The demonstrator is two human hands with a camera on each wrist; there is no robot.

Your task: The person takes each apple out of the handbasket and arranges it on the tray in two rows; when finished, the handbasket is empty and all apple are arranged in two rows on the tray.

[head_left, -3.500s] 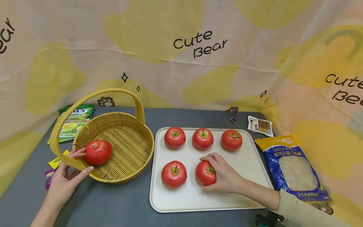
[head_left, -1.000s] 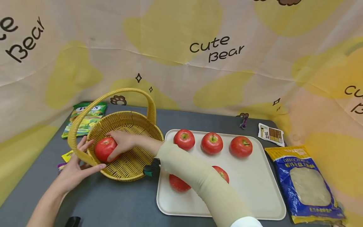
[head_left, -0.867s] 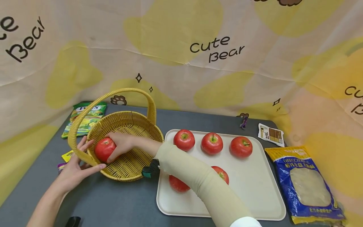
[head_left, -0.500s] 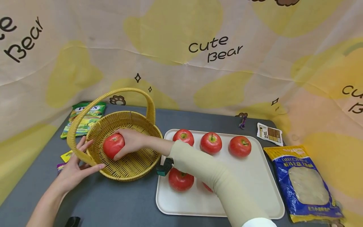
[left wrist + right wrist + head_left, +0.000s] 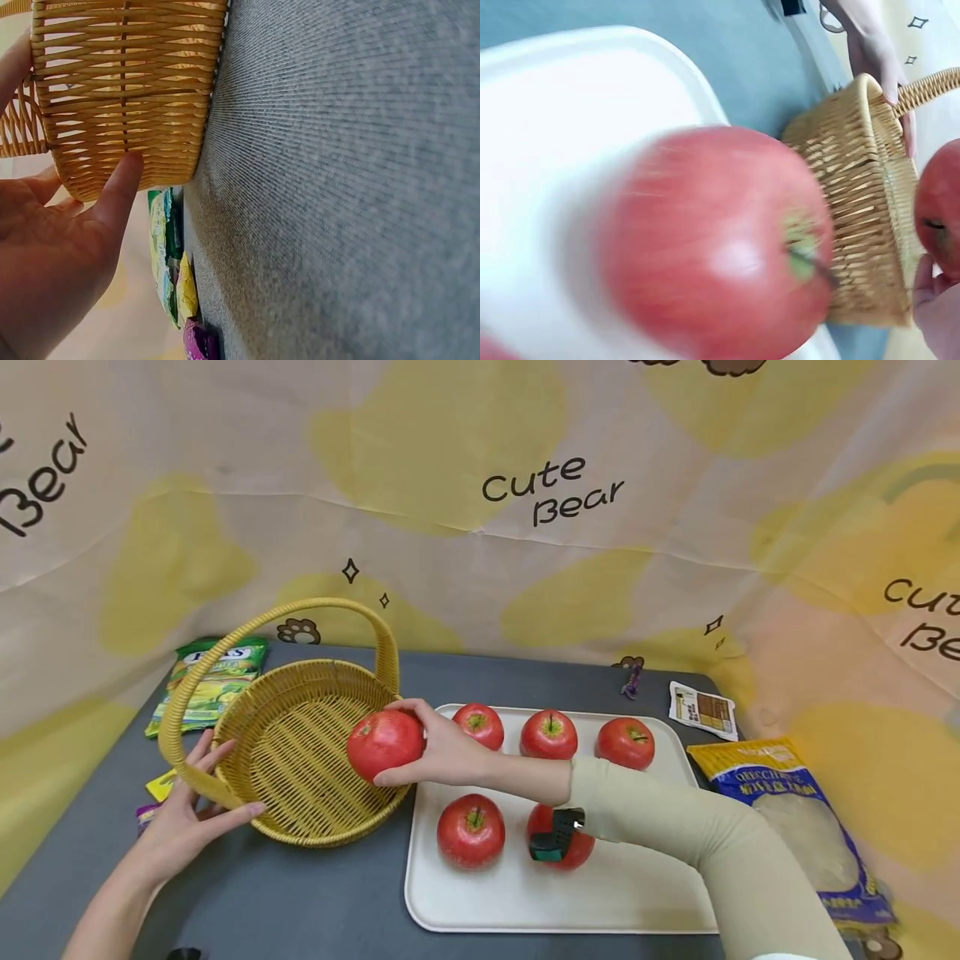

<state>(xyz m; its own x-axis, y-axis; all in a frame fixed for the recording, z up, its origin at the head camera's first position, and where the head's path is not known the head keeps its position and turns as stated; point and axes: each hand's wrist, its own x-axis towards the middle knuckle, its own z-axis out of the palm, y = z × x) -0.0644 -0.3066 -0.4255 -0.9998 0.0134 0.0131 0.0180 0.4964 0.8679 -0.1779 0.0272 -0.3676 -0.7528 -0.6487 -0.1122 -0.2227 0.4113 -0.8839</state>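
Observation:
A red apple (image 5: 385,745) is in my right hand (image 5: 446,752), thumb below and fingers over its far side. It hangs over the right rim of the yellow wicker basket (image 5: 300,768), whose woven floor is bare. The same held apple (image 5: 941,202) shows at the edge of the right wrist view. My left hand (image 5: 168,831) grips the basket's left side at the foot of the handle. In the left wrist view, one digit of the left hand (image 5: 60,247) lies against the outer weave. Several more apples (image 5: 471,831) sit on a white tray (image 5: 637,893).
Behind the basket lies a green candy bag (image 5: 213,681), with small yellow and purple packets nearby. A blue and yellow pasta bag (image 5: 810,835) and a white packet (image 5: 702,711) lie right of the tray. A printed cloth (image 5: 450,460) hangs behind the table.
My right hand reached from the tray into the basket, took hold of the apple there, and has lifted it out to the right. My left hand stays at the basket.

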